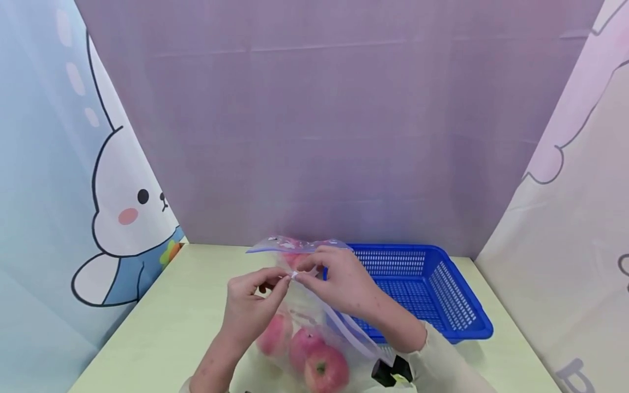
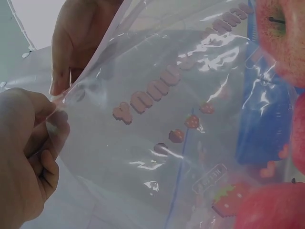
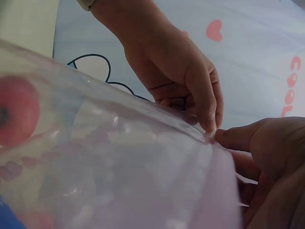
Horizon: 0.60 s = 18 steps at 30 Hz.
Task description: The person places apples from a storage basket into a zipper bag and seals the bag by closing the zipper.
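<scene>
A clear plastic zip bag (image 2: 138,152) printed with pink letters and small strawberries is held up by its edge. My left hand (image 1: 248,308) pinches that edge between thumb and index finger, close beside the right hand. My right hand (image 1: 344,281) pinches the same spot, where a small white piece (image 1: 294,275) shows between the fingertips. Several red apples (image 1: 326,370) lie lower down, partly seen through the film; I cannot tell whether they are inside the bag. In the right wrist view, an apple (image 3: 18,112) shows behind the plastic.
A blue slotted plastic basket (image 1: 457,289) stands right of the bag, partly hidden by the right arm. Everything rests on a pale yellow-green table (image 1: 162,305). A mauve backdrop (image 1: 344,136) rises behind, with printed cartoon curtains (image 1: 44,164) at the sides.
</scene>
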{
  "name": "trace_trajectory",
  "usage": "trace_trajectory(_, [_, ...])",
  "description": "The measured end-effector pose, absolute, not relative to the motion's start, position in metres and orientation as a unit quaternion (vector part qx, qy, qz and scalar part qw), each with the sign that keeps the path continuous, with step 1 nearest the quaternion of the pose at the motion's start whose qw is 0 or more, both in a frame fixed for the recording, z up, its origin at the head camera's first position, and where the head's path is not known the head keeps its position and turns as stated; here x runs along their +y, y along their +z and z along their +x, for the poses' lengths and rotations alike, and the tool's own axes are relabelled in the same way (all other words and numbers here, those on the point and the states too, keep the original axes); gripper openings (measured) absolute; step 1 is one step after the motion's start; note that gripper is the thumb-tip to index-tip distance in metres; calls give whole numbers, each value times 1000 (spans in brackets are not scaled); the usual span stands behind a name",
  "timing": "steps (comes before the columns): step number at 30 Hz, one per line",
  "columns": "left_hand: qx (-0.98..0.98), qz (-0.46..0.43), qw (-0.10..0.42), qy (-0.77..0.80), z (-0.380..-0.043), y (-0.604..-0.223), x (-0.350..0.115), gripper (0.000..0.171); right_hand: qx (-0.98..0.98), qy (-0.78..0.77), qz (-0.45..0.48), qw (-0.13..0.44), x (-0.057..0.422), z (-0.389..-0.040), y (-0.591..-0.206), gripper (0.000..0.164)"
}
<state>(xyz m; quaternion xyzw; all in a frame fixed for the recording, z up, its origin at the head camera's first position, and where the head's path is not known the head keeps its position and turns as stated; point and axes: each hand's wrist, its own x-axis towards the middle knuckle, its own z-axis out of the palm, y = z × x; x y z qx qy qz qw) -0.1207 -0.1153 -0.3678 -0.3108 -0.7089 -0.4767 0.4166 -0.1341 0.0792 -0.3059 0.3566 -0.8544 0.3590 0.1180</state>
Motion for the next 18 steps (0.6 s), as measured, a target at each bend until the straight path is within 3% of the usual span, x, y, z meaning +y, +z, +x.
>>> trace_trajectory(12, [-720, -309, 400, -475, -121, -370, -115, 18, -852, 355, 379, 58, 76, -140, -303, 4])
trace_trajectory(18, [-730, -321, 399, -453, -123, -368, -119, 18, -858, 329, 390, 55, 75, -141, -299, 5])
